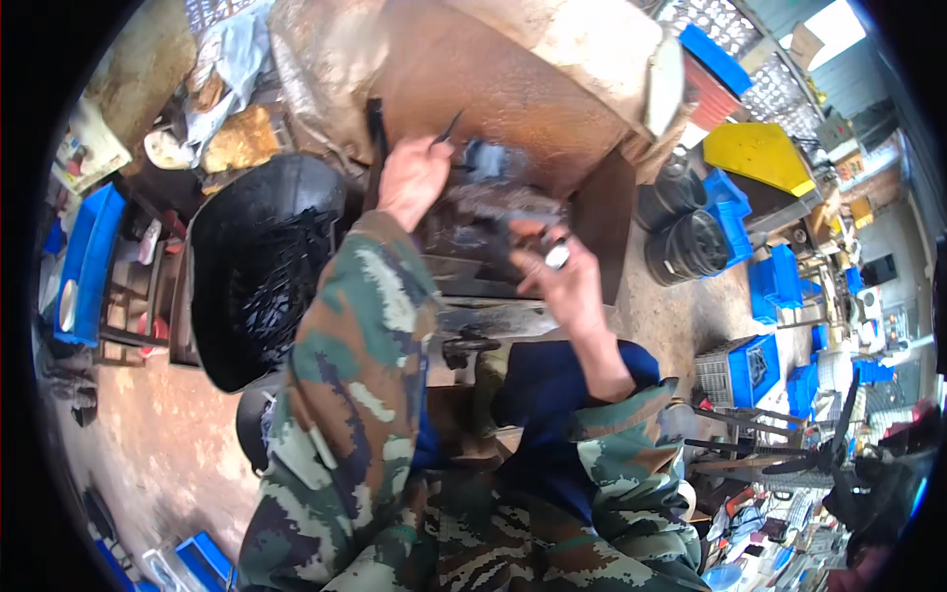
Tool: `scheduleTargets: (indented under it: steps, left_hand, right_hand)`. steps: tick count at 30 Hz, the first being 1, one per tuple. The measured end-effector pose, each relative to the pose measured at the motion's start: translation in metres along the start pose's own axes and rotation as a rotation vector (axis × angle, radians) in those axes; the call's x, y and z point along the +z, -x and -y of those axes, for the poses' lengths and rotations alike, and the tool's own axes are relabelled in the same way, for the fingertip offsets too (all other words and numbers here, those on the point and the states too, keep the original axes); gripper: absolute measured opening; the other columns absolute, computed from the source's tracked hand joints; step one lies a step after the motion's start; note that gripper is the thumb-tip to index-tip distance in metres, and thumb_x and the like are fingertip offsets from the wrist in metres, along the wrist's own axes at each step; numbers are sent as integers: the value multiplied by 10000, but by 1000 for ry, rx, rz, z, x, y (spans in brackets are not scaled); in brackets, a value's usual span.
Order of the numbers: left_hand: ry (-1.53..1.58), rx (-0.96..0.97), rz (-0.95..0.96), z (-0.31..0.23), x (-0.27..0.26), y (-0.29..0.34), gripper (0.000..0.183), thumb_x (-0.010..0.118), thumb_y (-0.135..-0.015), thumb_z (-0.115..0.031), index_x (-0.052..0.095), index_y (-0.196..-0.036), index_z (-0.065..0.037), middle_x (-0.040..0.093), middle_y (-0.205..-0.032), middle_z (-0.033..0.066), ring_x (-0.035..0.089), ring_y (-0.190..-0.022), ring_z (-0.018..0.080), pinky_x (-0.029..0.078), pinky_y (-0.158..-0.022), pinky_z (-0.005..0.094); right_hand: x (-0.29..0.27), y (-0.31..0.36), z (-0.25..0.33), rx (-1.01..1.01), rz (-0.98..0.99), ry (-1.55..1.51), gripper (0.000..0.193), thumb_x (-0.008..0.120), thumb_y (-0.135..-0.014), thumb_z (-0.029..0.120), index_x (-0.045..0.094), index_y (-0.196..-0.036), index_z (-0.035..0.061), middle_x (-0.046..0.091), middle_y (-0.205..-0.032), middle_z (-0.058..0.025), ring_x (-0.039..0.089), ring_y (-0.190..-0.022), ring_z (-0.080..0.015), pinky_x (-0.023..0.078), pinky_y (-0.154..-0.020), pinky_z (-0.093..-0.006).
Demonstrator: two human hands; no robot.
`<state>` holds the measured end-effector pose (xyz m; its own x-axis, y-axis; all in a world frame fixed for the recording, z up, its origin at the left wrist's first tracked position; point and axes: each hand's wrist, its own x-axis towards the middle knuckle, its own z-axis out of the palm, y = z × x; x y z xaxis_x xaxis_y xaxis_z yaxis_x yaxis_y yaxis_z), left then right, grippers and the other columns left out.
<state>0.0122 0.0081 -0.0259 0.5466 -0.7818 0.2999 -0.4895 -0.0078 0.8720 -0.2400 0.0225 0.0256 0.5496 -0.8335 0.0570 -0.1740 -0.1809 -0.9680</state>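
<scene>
My left hand (414,178) is closed on a thin, dark, pointed metal piece (448,128) that sticks out past the fingers, up and to the right. It is held over the left side of a brown, box-like work recess (600,212). On the right side of the recess, my right hand (570,281) has its fingers curled around a small dark piece with a bright, shiny round face (557,255). Its exact kind is too small and blurred to tell. Between the hands lies a dark, worn work surface (473,237), with a bluish-grey block (488,160) behind it.
To the left stands a large black tub (212,286) holding many thin dark strips (286,276). Black buckets (686,247) and blue crates (730,222) are on the right, below a yellow panel (755,158). A brown board (483,99) rises behind the recess.
</scene>
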Motion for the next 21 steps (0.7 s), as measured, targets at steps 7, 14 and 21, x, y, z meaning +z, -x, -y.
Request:
scheduleTargets:
  steps: [7, 14, 21]
  left_hand:
    - [145, -10, -99, -22, 5, 5, 261, 545, -889, -294, 682, -956, -82, 681, -922, 202, 644, -920, 411, 517, -816, 491]
    - [46, -220, -76, -54, -6, 13, 333, 567, -881, -276, 690, -1117, -76, 678, -1038, 231, 635, -990, 433, 511, -880, 493]
    - [51, -214, -43, -57, -10, 12, 358, 566, -879, -276, 683, -1115, -33, 662, -1039, 272, 625, -1008, 445, 506, -889, 469]
  right_hand:
    - [24, -80, 33, -91, -162, -61, 237, 718, -900, 175, 657, -1068, 20, 670, -962, -52, 588, -685, -99, 518, -463, -249]
    - [28, -155, 24, 4, -180, -59, 191, 701, -917, 223, 654, -989, 52, 552, -696, 29, 461, -527, -66, 481, -449, -254]
    - [35, -172, 22, -15, -192, -123, 174, 684, -931, 207, 646, -1023, 65, 451, -626, 64, 401, -496, -41, 454, -447, -231]
